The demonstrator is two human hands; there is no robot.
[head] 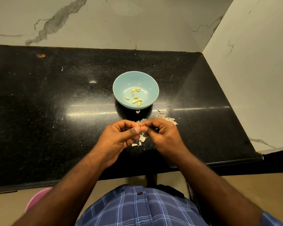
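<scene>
A light blue bowl (121, 82) stands on the black counter (55, 111) and holds several small yellow peeled cloves (136, 97). Just in front of it, my left hand (121, 136) and my right hand (162, 134) meet above the counter. Their thumbs and fingertips pinch one small pale piece (140, 123) between them, mostly hidden by the fingers. Pale papery skins (141, 139) lie on the counter under my hands, and more skins (165, 117) lie to the right of the bowl's near side.
A marble wall (104, 22) runs behind the counter and another closes it on the right (252, 70). The counter's front edge (88, 178) is near my body. A pink object (38, 198) shows below the edge at the left.
</scene>
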